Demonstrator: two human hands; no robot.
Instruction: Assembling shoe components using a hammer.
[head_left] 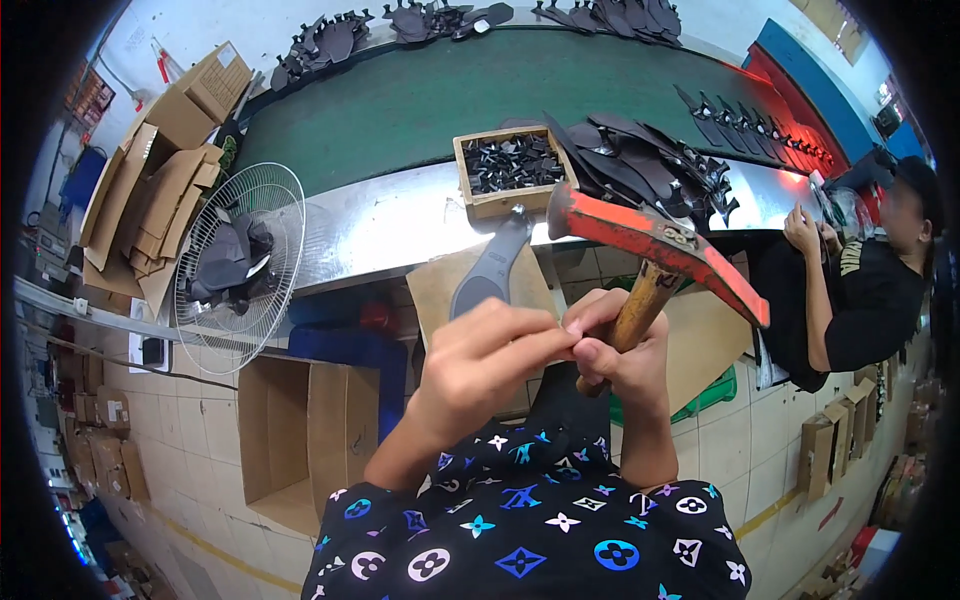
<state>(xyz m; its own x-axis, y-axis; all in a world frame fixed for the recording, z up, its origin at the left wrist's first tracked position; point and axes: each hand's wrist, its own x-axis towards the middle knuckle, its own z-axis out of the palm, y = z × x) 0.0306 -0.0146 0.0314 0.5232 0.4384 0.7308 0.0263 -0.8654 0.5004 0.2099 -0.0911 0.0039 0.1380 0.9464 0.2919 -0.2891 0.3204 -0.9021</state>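
My right hand [630, 350] is wrapped round the wooden handle of a hammer [650, 305]. Its chipped red head points up and lies across the view above the hand. Close beside it, my left hand [485, 365] is closed, its fingertips meeting those of my right hand; whatever they pinch is too small to make out. Partly behind my left hand, a dark grey paddle-shaped piece [490, 270] with a narrow end rests on a brown board [435, 285]. A wooden box [495, 207] of small black pieces stands just beyond.
Dark flat pieces are piled [630, 160] right of the box. A green conveyor belt [420, 100] runs behind the metal bench edge [350, 235]. At left are a white wire basket [290, 290] and cardboard [170, 210]. A co-worker [860, 260] sits at right.
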